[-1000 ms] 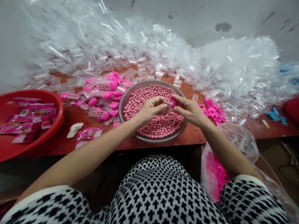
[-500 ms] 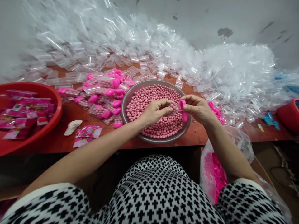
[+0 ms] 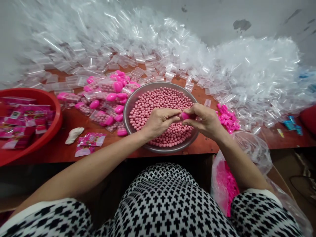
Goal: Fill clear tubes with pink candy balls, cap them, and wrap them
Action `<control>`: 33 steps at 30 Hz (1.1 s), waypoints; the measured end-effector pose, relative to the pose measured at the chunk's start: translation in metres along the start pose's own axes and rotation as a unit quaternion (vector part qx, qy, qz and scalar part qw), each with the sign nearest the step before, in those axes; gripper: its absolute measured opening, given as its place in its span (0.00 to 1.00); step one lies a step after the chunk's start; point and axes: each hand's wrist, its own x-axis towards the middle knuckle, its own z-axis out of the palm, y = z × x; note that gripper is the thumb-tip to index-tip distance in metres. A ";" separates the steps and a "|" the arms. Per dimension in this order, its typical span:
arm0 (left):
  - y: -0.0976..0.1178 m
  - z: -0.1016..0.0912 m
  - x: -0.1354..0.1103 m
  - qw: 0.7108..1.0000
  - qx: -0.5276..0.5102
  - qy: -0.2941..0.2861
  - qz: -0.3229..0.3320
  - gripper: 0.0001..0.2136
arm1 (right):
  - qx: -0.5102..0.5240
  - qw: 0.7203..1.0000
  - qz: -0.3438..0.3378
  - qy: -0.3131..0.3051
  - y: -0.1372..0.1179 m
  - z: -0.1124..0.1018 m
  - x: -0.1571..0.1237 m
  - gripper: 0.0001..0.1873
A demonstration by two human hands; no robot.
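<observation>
Both my hands meet above a metal bowl [image 3: 128,123] heaped with pink candy balls [image 3: 158,98]. My left hand [image 3: 160,121] is closed, pinching a small clear plastic tube that its fingers now almost wholly hide. My right hand [image 3: 206,120] has its thumb and fingers closed on a bright pink plastic cap [image 3: 185,116], which sits at the tube's end between the two hands. Whether the cap is fully seated I cannot tell. Left of the bowl lies a pile of filled clear tubes with pink caps [image 3: 108,87].
Empty clear tubes [image 3: 158,42] are heaped along the wall. Loose pink caps [image 3: 227,118] lie right of the bowl, above a plastic bag of pink caps [image 3: 229,184]. A red basin [image 3: 58,115] with pink packets stands left, near a white crumpled piece [image 3: 74,135] and loose packets [image 3: 90,143].
My hands have come together: the pink cap, held apart from the tube before, is now against its end. The view has shifted slightly.
</observation>
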 end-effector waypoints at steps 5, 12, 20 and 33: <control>-0.001 0.002 0.004 0.996 0.080 -0.013 0.029 0.07 | -0.079 0.997 -0.021 0.001 -0.002 0.010 -0.008 0.02; -0.001 -0.002 0.014 0.992 -0.110 -0.004 -0.059 0.12 | 0.154 0.984 0.070 0.048 0.007 0.005 -0.005 0.18; -0.004 -0.003 0.015 0.980 -0.187 -0.020 -0.060 0.15 | 0.445 0.863 0.231 0.066 0.018 0.000 -0.017 0.24; -0.014 -0.007 0.010 0.996 -0.021 0.027 0.077 0.07 | 0.599 0.727 0.335 -0.006 -0.002 0.034 0.009 0.18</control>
